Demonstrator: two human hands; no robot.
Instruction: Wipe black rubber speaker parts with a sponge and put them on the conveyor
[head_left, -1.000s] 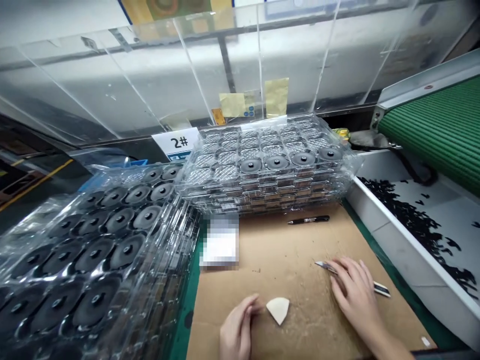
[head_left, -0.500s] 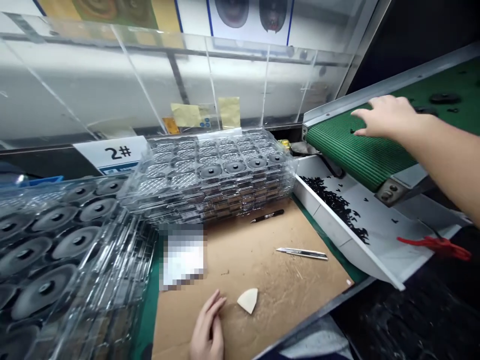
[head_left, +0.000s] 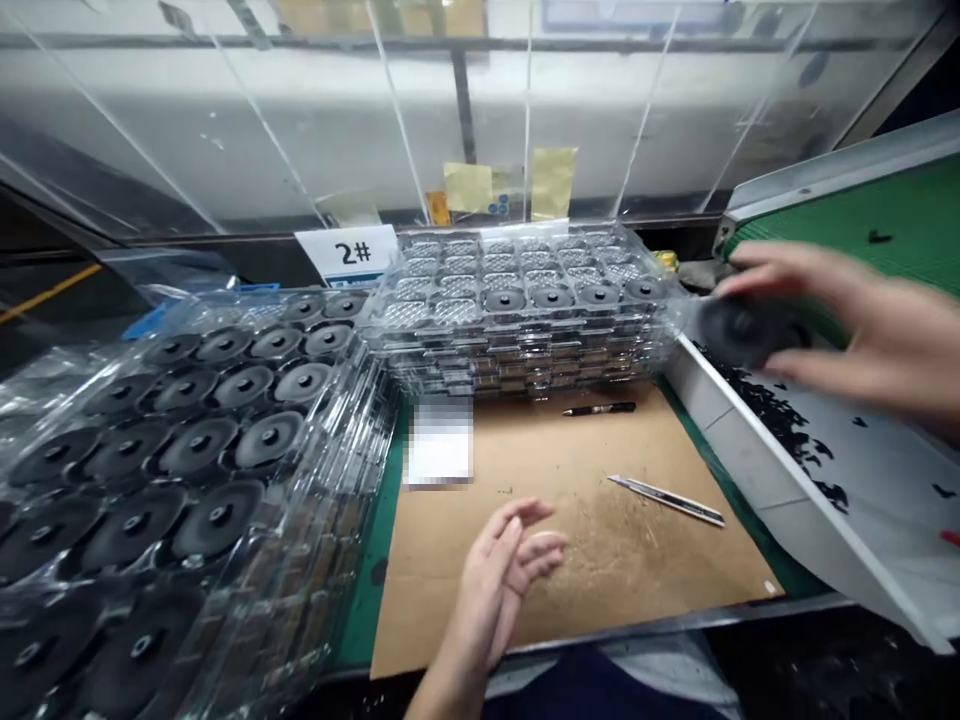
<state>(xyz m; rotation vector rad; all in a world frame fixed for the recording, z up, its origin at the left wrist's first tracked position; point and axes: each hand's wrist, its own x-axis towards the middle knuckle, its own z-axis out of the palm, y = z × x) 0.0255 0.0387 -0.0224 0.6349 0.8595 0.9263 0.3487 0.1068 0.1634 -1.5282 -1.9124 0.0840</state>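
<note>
My right hand [head_left: 832, 320], blurred by motion, grips a dark rounded part [head_left: 750, 330] between thumb and fingers. It is above the white bin beside the green conveyor. My left hand [head_left: 499, 580] is over the cardboard mat [head_left: 442, 600], its fingers curled. A pale patch shows between them, but I cannot make out what it is. Several black oval parts with raised hubs sit in the clear tray [head_left: 300, 470] at left. More lie in the front row of a stack of clear trays [head_left: 517, 340] at the back.
A utility knife [head_left: 666, 498] and a pen [head_left: 600, 409] lie on the mat. The white bin [head_left: 787, 520] holds many small black pieces. At right is the green conveyor [head_left: 915, 220]. A "2#" sign [head_left: 349, 253] stands behind the trays.
My right hand has come back from over the conveyor, now with the dark rounded part. My left hand has risen off the mat. The pale wedge beside it is out of sight. The view has turned left.
</note>
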